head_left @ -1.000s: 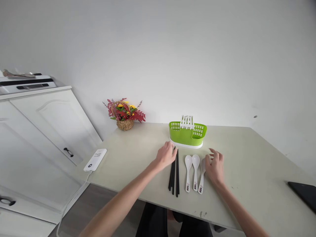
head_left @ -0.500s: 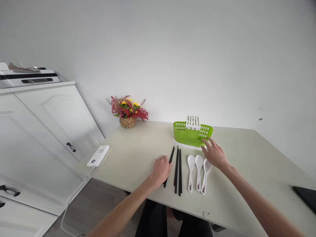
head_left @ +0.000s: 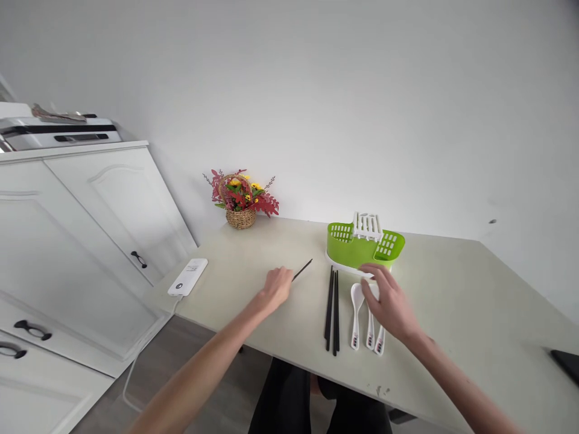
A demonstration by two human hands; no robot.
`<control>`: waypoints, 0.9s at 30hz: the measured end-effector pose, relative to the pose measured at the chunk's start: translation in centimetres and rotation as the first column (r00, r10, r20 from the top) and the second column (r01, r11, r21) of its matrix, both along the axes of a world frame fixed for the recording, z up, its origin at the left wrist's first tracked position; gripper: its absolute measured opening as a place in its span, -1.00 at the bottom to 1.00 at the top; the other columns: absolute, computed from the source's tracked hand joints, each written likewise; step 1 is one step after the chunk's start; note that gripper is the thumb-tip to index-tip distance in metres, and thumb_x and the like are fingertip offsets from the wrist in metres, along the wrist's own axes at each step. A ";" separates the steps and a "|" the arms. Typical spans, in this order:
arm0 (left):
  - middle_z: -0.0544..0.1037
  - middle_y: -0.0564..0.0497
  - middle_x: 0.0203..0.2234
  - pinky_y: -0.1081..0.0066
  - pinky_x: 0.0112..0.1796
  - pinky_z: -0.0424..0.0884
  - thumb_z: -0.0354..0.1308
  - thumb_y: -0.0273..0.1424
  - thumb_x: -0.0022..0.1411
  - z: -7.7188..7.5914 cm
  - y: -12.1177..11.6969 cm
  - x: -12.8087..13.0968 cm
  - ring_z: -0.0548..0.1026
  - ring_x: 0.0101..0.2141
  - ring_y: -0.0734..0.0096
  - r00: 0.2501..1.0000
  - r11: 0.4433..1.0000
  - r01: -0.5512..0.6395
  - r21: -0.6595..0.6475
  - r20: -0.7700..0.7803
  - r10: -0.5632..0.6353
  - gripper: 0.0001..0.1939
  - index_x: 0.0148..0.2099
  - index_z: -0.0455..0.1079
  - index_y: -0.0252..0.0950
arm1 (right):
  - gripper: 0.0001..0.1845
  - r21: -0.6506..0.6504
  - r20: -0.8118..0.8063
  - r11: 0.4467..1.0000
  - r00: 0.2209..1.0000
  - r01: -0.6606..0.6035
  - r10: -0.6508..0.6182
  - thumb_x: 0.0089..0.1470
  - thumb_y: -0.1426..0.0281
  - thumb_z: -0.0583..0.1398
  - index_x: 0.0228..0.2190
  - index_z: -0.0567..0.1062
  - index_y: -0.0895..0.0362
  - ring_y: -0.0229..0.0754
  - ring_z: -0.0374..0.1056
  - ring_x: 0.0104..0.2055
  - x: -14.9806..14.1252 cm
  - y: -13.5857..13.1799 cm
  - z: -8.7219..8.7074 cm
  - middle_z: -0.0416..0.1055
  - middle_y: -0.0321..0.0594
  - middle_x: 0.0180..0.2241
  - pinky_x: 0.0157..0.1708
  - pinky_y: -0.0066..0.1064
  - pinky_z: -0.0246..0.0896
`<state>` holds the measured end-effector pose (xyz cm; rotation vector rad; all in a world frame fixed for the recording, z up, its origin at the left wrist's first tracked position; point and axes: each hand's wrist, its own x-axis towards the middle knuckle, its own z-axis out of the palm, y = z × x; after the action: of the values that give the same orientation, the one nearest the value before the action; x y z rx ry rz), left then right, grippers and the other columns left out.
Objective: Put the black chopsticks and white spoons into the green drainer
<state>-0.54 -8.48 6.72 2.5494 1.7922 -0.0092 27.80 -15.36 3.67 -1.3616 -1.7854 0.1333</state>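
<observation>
My left hand [head_left: 275, 288] is closed on one black chopstick [head_left: 302, 270], whose tip sticks out up and to the right, a little above the table [head_left: 452, 313]. The other black chopsticks [head_left: 332, 310] lie side by side on the table to its right. My right hand [head_left: 389, 304] rests fingers down over the bowls of the three white spoons [head_left: 357, 316]; whether it grips one I cannot tell. Just behind them stands a green cutlery holder [head_left: 362, 247] with a white divider and base.
A basket of red and yellow flowers [head_left: 241, 202] stands at the back left by the wall. A white power bank [head_left: 188, 276] with a cable lies at the table's left edge. White cabinets [head_left: 90, 241] stand to the left. A dark flat object [head_left: 567, 363] lies at the right edge.
My left hand has lifted one chopstick away from the bundle and moved left with it. My right hand came back from the green holder onto the spoons.
</observation>
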 end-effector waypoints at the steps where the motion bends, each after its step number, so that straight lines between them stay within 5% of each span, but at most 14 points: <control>1: 0.67 -0.19 -0.29 0.33 -0.22 0.48 0.14 -0.49 0.33 0.5 0.1 -0.7 0.64 -0.24 0.13 0.999 1.000 0.009 0.007 0.045 -0.009 -0.83 -0.21 0.59 -0.34 | -0.65 -0.055 -0.057 0.997 0.997 -0.054 0.051 0.37 0.13 0.01 0.02 0.40 0.02 0.02 0.45 0.00 -1.1 0.1 0.6 0.41 -0.03 0.07 -0.03 -0.09 0.40; 3: 0.69 -0.10 -0.22 0.39 -0.19 0.51 0.10 -0.33 0.42 1.3 0.0 -1.7 0.65 -0.22 0.23 0.964 0.998 0.043 0.038 0.262 -0.052 -0.76 -0.08 0.58 -0.27 | -0.62 -0.133 -0.170 0.975 0.973 -0.179 0.155 0.35 0.08 0.03 0.00 0.42 0.03 -0.04 0.46 -0.09 -3.3 0.9 2.0 0.44 -0.05 -0.01 -0.12 -0.14 0.44; 6: 0.70 -0.03 -0.19 0.43 -0.16 0.55 0.15 -0.17 0.40 1.6 -1.0 -2.2 0.66 -0.21 0.29 0.717 0.991 0.107 0.079 0.684 -0.132 -0.70 -0.04 0.56 -0.25 | -0.52 -0.137 -0.215 0.951 0.946 -0.277 0.245 0.32 0.01 0.07 0.08 0.41 0.05 -0.12 0.47 -0.15 -6.2 2.8 4.8 0.45 -0.08 -0.07 -0.21 -0.28 0.46; 8: 0.70 -0.03 -0.22 0.41 -0.15 0.56 0.19 -0.13 0.36 1.3 -1.9 -2.0 0.66 -0.21 0.27 0.573 0.987 0.142 0.077 0.806 -0.145 -0.69 -0.10 0.57 -0.26 | -0.45 -0.141 -0.206 0.927 0.926 -0.348 0.316 0.29 -0.02 0.10 0.12 0.40 0.06 -0.17 0.46 -0.26 -8.0 4.1 6.6 0.47 -0.15 -0.19 -0.27 -0.33 0.44; 11: 0.71 -0.04 -0.24 0.37 -0.11 0.56 0.17 -0.13 0.37 0.6 -3.0 -1.7 0.66 -0.21 0.25 0.483 0.985 0.161 0.060 0.865 -0.132 -0.68 -0.12 0.56 -0.27 | -0.50 -0.145 -0.147 0.892 0.901 -0.428 0.409 0.29 -0.04 0.09 -0.03 0.52 0.06 -0.20 0.39 -0.39 -10.0 5.5 8.4 0.47 -0.26 -0.38 -0.32 -0.35 0.36; 16: 0.71 -0.04 -0.22 0.36 -0.09 0.56 0.20 -0.15 0.36 -0.5 -3.8 -2.5 0.67 -0.16 0.22 0.386 0.988 0.154 0.022 0.919 -0.081 -0.70 -0.10 0.57 -0.26 | -0.54 -0.148 -0.094 0.887 0.899 -0.438 0.428 0.31 -0.01 0.08 -0.35 0.55 0.05 -0.21 0.37 -0.41 -11.5 6.4 8.3 0.53 -0.25 -0.39 -0.32 -0.37 0.26; 22: 0.71 -0.03 -0.21 0.34 -0.09 0.58 0.25 -0.14 0.31 -3.3 -4.0 -3.5 0.67 -0.16 0.18 0.369 0.984 0.165 -0.063 0.930 -0.002 -0.71 -0.12 0.61 -0.24 | -0.53 -0.166 -0.057 0.901 0.916 -0.401 0.397 0.31 -0.03 0.09 -0.35 0.55 0.05 -0.24 0.30 -0.48 -11.8 5.8 8.3 0.49 -0.31 -0.47 -0.41 -0.41 0.18; 27: 0.71 -0.07 -0.23 0.36 -0.13 0.57 0.27 -0.12 0.30 -5.5 -3.7 -3.5 0.67 -0.19 0.20 0.386 0.974 0.187 -0.130 0.921 0.049 -0.69 -0.13 0.59 -0.26 | -0.47 -0.138 -0.036 0.933 0.943 -0.333 0.332 0.32 -0.04 0.05 -0.44 0.50 0.08 -0.27 0.28 -0.53 -10.0 5.9 10.5 0.46 -0.30 -0.53 -0.45 -0.43 0.16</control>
<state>-4.07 -12.18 1.27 1.7576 1.0886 0.9743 17.80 -9.49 14.16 -1.1390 -2.0166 0.4594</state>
